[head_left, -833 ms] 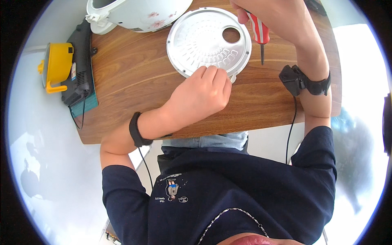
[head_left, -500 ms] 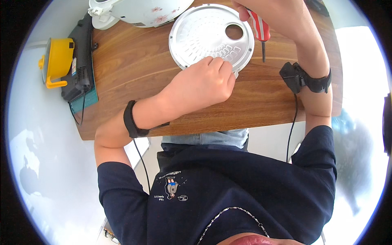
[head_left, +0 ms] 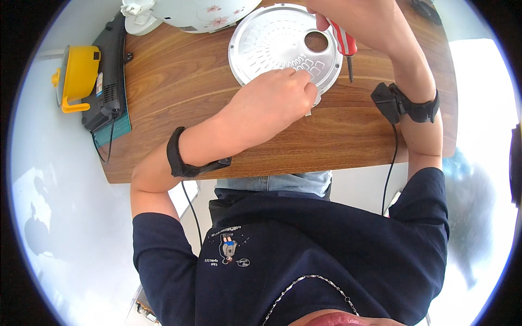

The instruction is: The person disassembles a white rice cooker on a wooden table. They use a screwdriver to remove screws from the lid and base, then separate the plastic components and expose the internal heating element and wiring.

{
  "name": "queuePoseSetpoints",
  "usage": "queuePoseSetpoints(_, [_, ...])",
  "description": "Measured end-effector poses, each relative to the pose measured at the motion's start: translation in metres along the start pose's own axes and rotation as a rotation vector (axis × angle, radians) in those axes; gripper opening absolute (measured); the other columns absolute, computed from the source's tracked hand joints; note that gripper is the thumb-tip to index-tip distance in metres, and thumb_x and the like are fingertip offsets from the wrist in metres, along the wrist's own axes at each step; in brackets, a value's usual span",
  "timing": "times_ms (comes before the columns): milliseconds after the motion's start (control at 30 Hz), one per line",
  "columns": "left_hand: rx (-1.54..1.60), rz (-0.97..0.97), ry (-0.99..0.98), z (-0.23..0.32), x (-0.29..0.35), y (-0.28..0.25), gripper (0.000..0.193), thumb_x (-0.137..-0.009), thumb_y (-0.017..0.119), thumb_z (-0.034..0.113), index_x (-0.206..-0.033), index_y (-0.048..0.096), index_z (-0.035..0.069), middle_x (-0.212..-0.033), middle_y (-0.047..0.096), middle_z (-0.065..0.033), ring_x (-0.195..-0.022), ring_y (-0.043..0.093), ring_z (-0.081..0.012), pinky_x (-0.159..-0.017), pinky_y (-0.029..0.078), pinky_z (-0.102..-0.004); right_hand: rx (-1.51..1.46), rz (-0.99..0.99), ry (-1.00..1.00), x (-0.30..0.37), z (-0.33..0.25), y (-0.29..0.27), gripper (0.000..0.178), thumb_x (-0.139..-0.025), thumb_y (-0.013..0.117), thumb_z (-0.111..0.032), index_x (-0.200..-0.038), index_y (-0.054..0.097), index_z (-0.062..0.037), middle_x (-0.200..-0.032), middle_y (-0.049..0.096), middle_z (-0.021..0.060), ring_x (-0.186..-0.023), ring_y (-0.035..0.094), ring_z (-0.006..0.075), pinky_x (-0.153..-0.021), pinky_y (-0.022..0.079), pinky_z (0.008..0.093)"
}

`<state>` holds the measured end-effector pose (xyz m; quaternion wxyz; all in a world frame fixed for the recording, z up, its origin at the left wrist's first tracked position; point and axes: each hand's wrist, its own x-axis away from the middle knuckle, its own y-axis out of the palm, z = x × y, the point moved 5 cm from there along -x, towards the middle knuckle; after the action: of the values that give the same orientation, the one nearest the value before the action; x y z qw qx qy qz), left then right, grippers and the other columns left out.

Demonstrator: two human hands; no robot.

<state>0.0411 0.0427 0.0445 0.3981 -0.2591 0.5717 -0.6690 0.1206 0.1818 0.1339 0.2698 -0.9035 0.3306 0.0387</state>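
Red screwdriver (head_left: 346,46) in right hand (head_left: 350,15), fingers curled; left hand (head_left: 278,103) palm-down over disc (head_left: 269,41), fingers' hold unclear

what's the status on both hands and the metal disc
Left hand curled over metal disc at near edge, fingertips hidden. Right hand gripping red screwdriver, shaft beside disc. White flowered appliance close at disc's far left.

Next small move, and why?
Probably turn the red screwdriver in the right hand so its tip faces the metal disc: its shaft now points past the disc's right side, while the left hand is at the disc's near edge.
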Motion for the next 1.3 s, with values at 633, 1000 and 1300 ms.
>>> queuePoseSetpoints(633, [-0.093,-0.032,0.047,0.004,-0.001,-0.003,0.009,-0.081,0.072,0.002,-0.088,0.067,-0.002,-0.087,0.066,-0.0141,-0.086,0.071,-0.0253,-0.075,0.061,-0.0344,-0.004,-0.021,-0.004,0.0,0.003,0.004,0.021,-0.099,0.064,-0.011,-0.115,0.066,0.002,-0.081,0.066,0.0058,-0.057,0.066,0.0103,-0.051,0.049,0.0259])
queuePoseSetpoints(1000, [-0.062,0.025,-0.015,0.003,0.0,0.002,0.013,-0.083,0.073,0.005,-0.09,0.065,-0.003,-0.09,0.065,-0.0141,-0.087,0.07,-0.0252,-0.076,0.061,-0.0346,0.05,-0.005,-0.027,0.006,-0.009,0.004,0.022,-0.099,0.063,-0.011,-0.116,0.066,0.0021,-0.082,0.067,0.0067,-0.057,0.068,0.0121,-0.051,0.05,0.0263])
queuePoseSetpoints(1300, [-0.041,0.021,-0.002,0.0,0.003,0.001,0.017,-0.083,0.074,0.004,-0.096,0.064,-0.001,-0.098,0.063,-0.0127,-0.095,0.067,-0.0247,-0.084,0.058,-0.0349,-0.046,0.02,-0.083,-0.001,0.001,-0.008,0.023,-0.098,0.062,-0.008,-0.117,0.066,0.0039,-0.082,0.068,0.0049,-0.058,0.067,0.0095,-0.051,0.051,0.0218])
